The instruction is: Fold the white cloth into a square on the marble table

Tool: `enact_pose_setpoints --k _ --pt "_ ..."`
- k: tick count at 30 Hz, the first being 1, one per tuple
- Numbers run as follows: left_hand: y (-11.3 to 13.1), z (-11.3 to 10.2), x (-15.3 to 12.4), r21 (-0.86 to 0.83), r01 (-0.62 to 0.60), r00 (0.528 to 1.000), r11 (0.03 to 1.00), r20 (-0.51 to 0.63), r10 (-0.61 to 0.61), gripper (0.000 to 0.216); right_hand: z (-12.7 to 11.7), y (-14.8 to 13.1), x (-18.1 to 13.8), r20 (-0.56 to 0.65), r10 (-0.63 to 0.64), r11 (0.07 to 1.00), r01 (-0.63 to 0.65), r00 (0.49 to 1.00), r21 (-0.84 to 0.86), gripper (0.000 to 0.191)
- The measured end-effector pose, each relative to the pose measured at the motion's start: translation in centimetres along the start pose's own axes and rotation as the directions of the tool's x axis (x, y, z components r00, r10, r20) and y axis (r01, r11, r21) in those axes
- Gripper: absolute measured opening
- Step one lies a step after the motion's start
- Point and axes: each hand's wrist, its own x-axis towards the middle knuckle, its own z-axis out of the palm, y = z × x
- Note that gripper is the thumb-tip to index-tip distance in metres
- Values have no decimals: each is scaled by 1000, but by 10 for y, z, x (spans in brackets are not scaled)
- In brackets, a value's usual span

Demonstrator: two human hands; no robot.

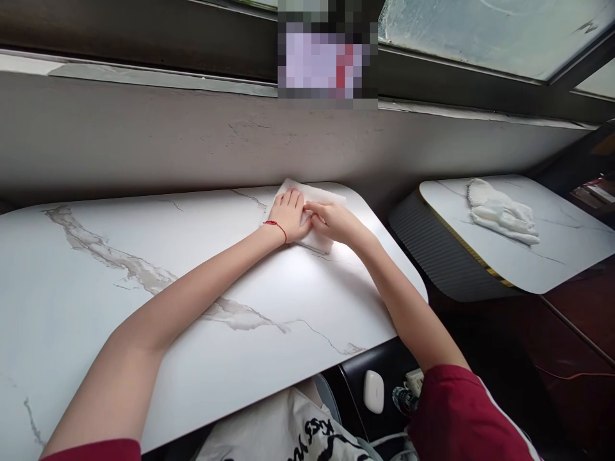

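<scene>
A folded white cloth (314, 242) lies on the white marbled tabletop (202, 224) near its far right end. My left hand (288, 216), with a red string bracelet (276, 224) at the wrist, lies flat on the cloth with fingers extended. Right beside it, my right hand (331, 221) is over the same cloth. Its fingers are curled and pinched together near the left thumb. Whatever sits between those fingertips is too small or hidden to make out.
To the right stands a second marbled table (542, 269) with a ribbed dark side and a crumpled white cloth (502, 211) on it. A wall (192, 134) runs behind the tables. Below the near edge are a white case (373, 392) and a printed fabric bag (269, 426).
</scene>
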Motion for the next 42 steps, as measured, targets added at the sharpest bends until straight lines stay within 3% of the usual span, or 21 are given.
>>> enact_pose_setpoints --k 5,10,13,16,23,29,34,42 --pt "36 2 -15 -50 -104 992 993 60 107 68 -32 -27 -32 138 228 952 -191 964 -238 36" --pt "94 8 -54 -127 -154 986 980 42 160 72 -52 -40 -67 197 413 890 -347 889 -296 27" --pt "123 8 -81 -119 -189 981 975 26 193 73 -56 -40 -77 242 436 885 -366 867 -288 26" --pt "132 5 -92 -121 -264 961 957 52 272 70 -55 -40 -76 267 408 898 -332 873 -290 27" --pt "102 2 -47 -195 -325 940 925 40 338 50 -48 -44 -62 95 450 868 -410 888 -282 25" --pt "65 6 -7 -67 -122 991 990 52 125 70 -26 -32 -47 111 337 941 -337 935 -23 49" --pt "37 5 4 26 -17 1000 1000 16 17 62 3 -19 -27 39 235 964 -238 971 121 69" --pt "1 -19 14 81 -146 988 986 -44 150 35 18 10 -7 11 247 968 -247 969 31 57"
